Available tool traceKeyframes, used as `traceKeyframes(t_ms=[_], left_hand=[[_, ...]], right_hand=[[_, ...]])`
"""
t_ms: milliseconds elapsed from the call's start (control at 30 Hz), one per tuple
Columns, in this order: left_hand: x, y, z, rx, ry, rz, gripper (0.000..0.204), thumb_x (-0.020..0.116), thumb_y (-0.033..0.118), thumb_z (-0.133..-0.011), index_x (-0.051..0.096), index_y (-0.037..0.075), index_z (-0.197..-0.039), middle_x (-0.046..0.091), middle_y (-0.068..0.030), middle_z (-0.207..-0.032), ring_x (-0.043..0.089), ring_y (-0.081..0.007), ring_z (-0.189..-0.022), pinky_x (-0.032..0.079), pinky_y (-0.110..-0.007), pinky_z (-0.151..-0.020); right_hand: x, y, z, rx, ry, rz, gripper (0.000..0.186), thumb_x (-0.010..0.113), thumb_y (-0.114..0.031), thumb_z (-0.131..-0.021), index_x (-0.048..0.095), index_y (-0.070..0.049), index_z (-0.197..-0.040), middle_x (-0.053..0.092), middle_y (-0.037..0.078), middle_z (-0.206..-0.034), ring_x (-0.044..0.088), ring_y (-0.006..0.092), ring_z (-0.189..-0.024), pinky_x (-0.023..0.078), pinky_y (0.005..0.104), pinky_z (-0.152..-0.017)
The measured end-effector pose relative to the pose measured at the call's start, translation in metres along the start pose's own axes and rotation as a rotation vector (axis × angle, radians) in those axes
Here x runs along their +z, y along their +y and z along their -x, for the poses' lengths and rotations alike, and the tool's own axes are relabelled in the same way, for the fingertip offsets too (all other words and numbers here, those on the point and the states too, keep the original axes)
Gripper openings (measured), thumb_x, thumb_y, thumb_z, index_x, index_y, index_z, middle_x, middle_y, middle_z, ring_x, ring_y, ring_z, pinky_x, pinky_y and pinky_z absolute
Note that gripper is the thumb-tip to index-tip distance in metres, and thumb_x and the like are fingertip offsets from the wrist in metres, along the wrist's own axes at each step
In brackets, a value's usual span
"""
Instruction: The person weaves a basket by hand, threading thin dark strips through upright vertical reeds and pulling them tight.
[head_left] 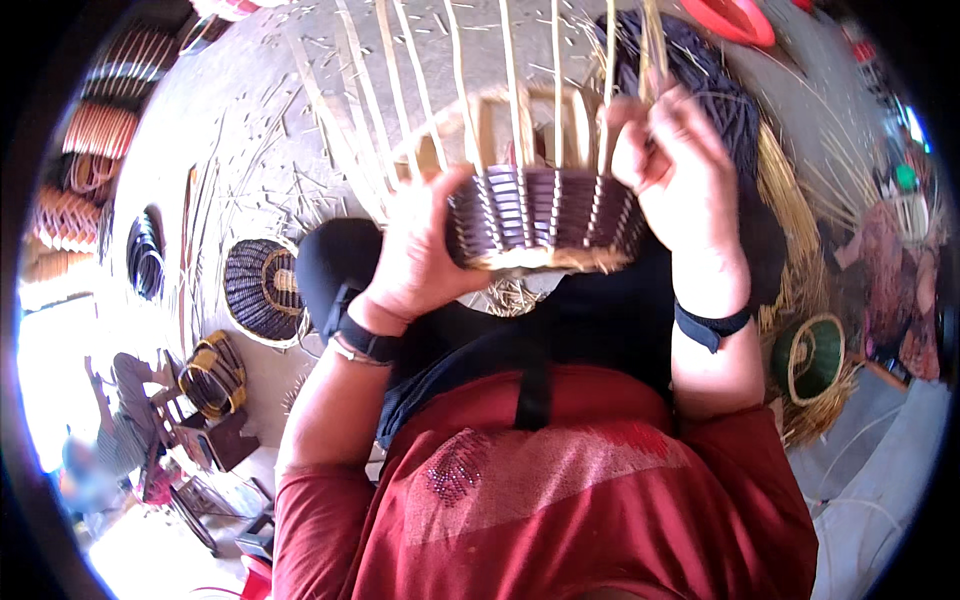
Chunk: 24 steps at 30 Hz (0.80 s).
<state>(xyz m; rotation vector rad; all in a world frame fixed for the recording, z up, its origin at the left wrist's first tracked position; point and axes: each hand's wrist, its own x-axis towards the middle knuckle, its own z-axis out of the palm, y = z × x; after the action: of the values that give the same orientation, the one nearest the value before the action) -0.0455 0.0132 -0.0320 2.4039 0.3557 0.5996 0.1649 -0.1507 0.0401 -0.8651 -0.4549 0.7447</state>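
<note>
A partly woven basket rests over my lap, with dark purple weaving around its side and a pale rim at the edge nearest me. Long pale upright strips stick out of it, fanning away from me. My left hand clasps the basket's left side, thumb on the near face. At the right side my right hand is raised with curled fingers, pinching around a pale strip that runs up beyond the fingertips. The fingertips are slightly blurred.
A dark basket lies on the floor at left, near a yellow-and-black basket. To the right are a dark bundle of strands, straw and a green basket. A red basin stands far right; cut bits litter the floor.
</note>
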Motion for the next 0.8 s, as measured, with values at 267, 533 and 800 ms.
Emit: traceKeyframes(t_ms=[267, 533, 800], left_hand=[[0.013, 0.040, -0.005, 0.063, 0.105, -0.154, 0.113, 0.081, 0.059, -0.068, 0.032, 0.007, -0.155, 0.029, -0.0323, -0.153, 0.026, -0.0481, -0.145, 0.016, -0.061, -0.118], [0.057, 0.060, -0.021, 0.020, 0.084, -0.210, 0.107, 0.076, 0.052, -0.080, 0.027, -0.006, -0.154, 0.039, -0.0306, -0.148, 0.033, -0.0482, -0.141, 0.027, -0.056, -0.117], [0.024, 0.049, -0.027, 0.044, -0.050, -0.226, 0.067, 0.075, 0.051, -0.083, 0.056, 0.013, -0.135, 0.046, -0.0234, -0.142, 0.050, -0.0400, -0.127, 0.038, -0.052, -0.104]], right_hand=[[-0.021, 0.008, 0.001, 0.259, 0.016, 0.216, 0.025, 0.048, -0.016, -0.107, 0.053, -0.006, -0.129, 0.069, 0.013, -0.097, 0.062, 0.0137, -0.075, 0.048, 0.0257, -0.066], [0.046, 0.019, -0.109, 0.084, -0.169, 1.379, 0.030, 0.056, -0.007, -0.099, 0.057, -0.003, -0.129, 0.067, 0.016, -0.119, 0.069, 0.0255, -0.105, 0.055, 0.0327, -0.088], [0.008, 0.011, -0.031, -0.257, 0.127, 0.414, 0.072, 0.060, -0.010, -0.101, 0.016, -0.006, -0.157, 0.063, 0.023, -0.124, 0.069, 0.0200, -0.080, 0.053, 0.0273, -0.060]])
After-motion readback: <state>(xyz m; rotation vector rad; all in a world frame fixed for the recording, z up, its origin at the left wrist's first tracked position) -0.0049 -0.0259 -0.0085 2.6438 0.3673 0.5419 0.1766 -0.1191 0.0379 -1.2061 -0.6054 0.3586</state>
